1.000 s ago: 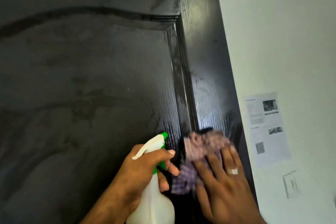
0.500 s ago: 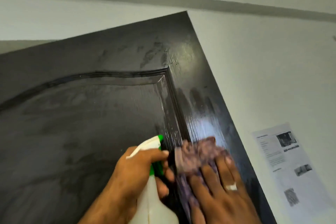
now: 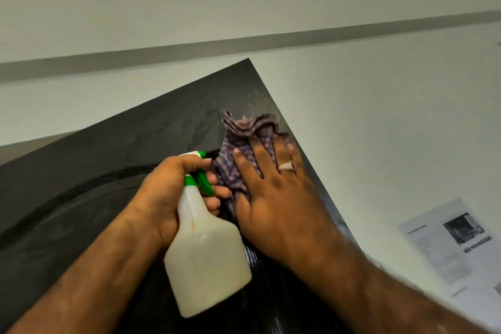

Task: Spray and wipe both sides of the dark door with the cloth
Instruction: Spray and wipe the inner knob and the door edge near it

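We see bare forearms, no sleeves; the right hand (image 3: 273, 198) wears a ring (image 3: 286, 165), perhaps silver, toward one o'clock.

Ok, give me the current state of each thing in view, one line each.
Dark door: ajar, streaky, glossy near its right edge.
Cloth: bunched, pressed flat against the door's top right corner.
Right hand: fingers straight, pressing the cloth.
Spray bottle: upright, part filled.
Left hand: grips the bottle's neck.
Printed sheet: stuck on the wall.
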{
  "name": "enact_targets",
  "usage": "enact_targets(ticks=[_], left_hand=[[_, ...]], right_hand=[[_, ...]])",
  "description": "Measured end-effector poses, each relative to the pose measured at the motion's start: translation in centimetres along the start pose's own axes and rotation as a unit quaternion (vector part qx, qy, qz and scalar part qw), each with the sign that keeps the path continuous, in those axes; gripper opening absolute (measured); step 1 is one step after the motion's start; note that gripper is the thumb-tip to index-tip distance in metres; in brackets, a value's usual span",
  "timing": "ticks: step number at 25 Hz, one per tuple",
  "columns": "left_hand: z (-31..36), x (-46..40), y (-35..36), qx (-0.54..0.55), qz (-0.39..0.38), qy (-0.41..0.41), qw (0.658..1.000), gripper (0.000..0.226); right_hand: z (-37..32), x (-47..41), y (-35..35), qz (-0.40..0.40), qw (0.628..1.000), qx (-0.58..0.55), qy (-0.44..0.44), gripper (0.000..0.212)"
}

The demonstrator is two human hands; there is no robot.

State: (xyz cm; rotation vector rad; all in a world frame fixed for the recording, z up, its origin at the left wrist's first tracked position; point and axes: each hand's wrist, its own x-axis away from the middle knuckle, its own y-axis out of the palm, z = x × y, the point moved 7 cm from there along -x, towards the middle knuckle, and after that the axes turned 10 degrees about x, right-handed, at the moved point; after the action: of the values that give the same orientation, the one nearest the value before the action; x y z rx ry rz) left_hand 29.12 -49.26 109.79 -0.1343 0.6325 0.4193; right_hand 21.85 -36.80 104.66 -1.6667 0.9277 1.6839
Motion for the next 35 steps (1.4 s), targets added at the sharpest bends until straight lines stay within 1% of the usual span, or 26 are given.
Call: enact_targets(ticks=[1, 3, 5, 7, 9, 11, 12, 13, 14, 17, 18, 21, 23, 24, 26, 27, 32, 33, 35], left_hand=[[0.0, -0.1, 0.1, -0.005, -0.005, -0.001, 1.000, 0.029], [-0.6, -0.1, 0.4, -0.019, -0.016, -0.008, 1.000, 0.026], [-1.0, -0.4, 0.3, -0.027, -0.023, -0.011, 0.999, 0.029], [-0.1, -1.5, 0.8, -0.050, -0.034, -0.012, 0.998, 0.030], [2.4, -3.1, 1.2, -0.038, -0.035, 0.021, 0.998, 0.022], [4.8, -4.2, 1.1, -0.005, -0.020, 0.057, 0.998, 0.012], [5.4, -4.3, 0.8, 0.005, -0.014, 0.064, 0.998, 0.011], [5.4, -4.2, 0.8, 0.006, -0.017, 0.061, 0.998, 0.013], [5.0, -3.8, 0.6, 0.002, -0.024, 0.054, 0.998, 0.013], [3.4, -2.5, -1.4, 0.000, -0.020, 0.031, 0.999, 0.013], [3.1, -2.5, -2.3, -0.001, -0.014, 0.029, 0.999, 0.013], [2.4, -2.4, -5.4, 0.023, 0.019, 0.026, 0.999, 0.017], [2.1, -1.8, -8.2, 0.044, 0.043, 0.026, 0.998, 0.017], [1.9, -1.1, -9.7, 0.045, 0.050, 0.024, 0.997, 0.017], [1.2, 0.3, -12.2, 0.039, 0.063, 0.023, 0.997, 0.016], [0.9, 1.2, -13.2, 0.033, 0.071, 0.022, 0.997, 0.016], [-0.2, 5.1, -17.3, 0.016, 0.102, 0.042, 0.994, 0.011], [-0.9, 5.9, -17.8, 0.008, 0.107, 0.031, 0.994, 0.008], [-3.1, 7.8, -19.0, 0.000, 0.115, -0.008, 0.993, 0.007]], right_hand=[[0.2, 2.5, -0.3, 0.018, 1.000, -0.012, -0.013, 0.072], [0.9, 7.2, -0.8, 0.019, 0.999, -0.037, -0.023, 0.073], [2.1, 7.5, -1.1, 0.042, 0.998, -0.037, -0.027, 0.073], [2.6, 2.9, -0.8, 0.044, 0.999, -0.014, -0.021, 0.075], [2.4, -4.4, -0.5, 0.041, 0.999, 0.001, -0.009, 0.075], [2.3, -10.9, 0.0, -0.019, 1.000, -0.011, 0.012, 0.079], [2.1, -12.7, 0.6, -0.051, 0.998, -0.011, 0.023, 0.082], [2.0, -13.6, 1.1, -0.066, 0.998, 0.004, 0.021, 0.084], [1.5, -13.8, 1.6, -0.059, 0.998, 0.023, -0.003, 0.086], [-1.2, -12.5, 2.1, 0.001, 0.994, 0.059, -0.095, 0.081], [-2.0, -12.4, 2.2, 0.012, 0.993, 0.063, -0.102, 0.079], [-3.4, -12.0, 2.8, 0.021, 0.995, 0.064, -0.075, 0.077], [-5.1, -10.0, 2.3, 0.023, 0.993, 0.067, -0.100, 0.077], [-6.2, -8.7, 2.0, 0.024, 0.989, 0.068, -0.132, 0.078], [-8.1, -6.6, 1.7, 0.010, 0.976, 0.069, -0.204, 0.079], [-8.5, -6.1, 1.6, -0.009, 0.972, 0.074, -0.223, 0.080], [-9.9, -4.3, 2.3, -0.056, 0.974, 0.060, -0.210, 0.082], [-10.5, -2.9, 2.4, -0.064, 0.973, 0.056, -0.215, 0.082], [-12.5, 1.5, 2.2, -0.052, 0.967, 0.036, -0.248, 0.075]])
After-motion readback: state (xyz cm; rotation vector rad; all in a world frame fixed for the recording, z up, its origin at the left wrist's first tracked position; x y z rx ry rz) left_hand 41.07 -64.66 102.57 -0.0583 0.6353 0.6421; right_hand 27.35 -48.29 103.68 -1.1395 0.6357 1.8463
